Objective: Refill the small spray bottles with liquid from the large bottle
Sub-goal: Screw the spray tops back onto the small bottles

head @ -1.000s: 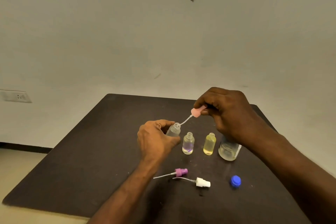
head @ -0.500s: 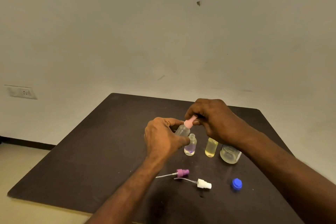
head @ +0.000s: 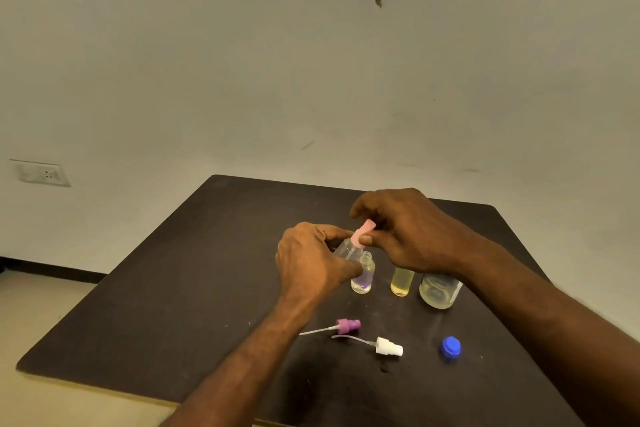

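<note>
My left hand (head: 311, 263) grips a small clear spray bottle (head: 344, 250), tilted to the right above the table. My right hand (head: 405, 232) pinches the pink spray head (head: 363, 234) that sits on that bottle's neck. Just below stands an uncapped small bottle with a little purple liquid (head: 363, 276). To its right stands a small bottle of yellow liquid (head: 401, 282), its top hidden by my right hand. The large open bottle (head: 440, 289) stands further right, partly behind my right wrist.
On the dark table (head: 173, 288) near me lie a purple spray head (head: 346, 326) and a white spray head (head: 388, 347), each with a thin tube, and a blue cap (head: 451, 347). A pale wall rises behind the table, with a socket (head: 43, 173) at the left.
My right hand has lowered the pink spray head, and its tube has slid into the clear bottle. The head now sits on the neck. My left hand kept holding the bottle.
</note>
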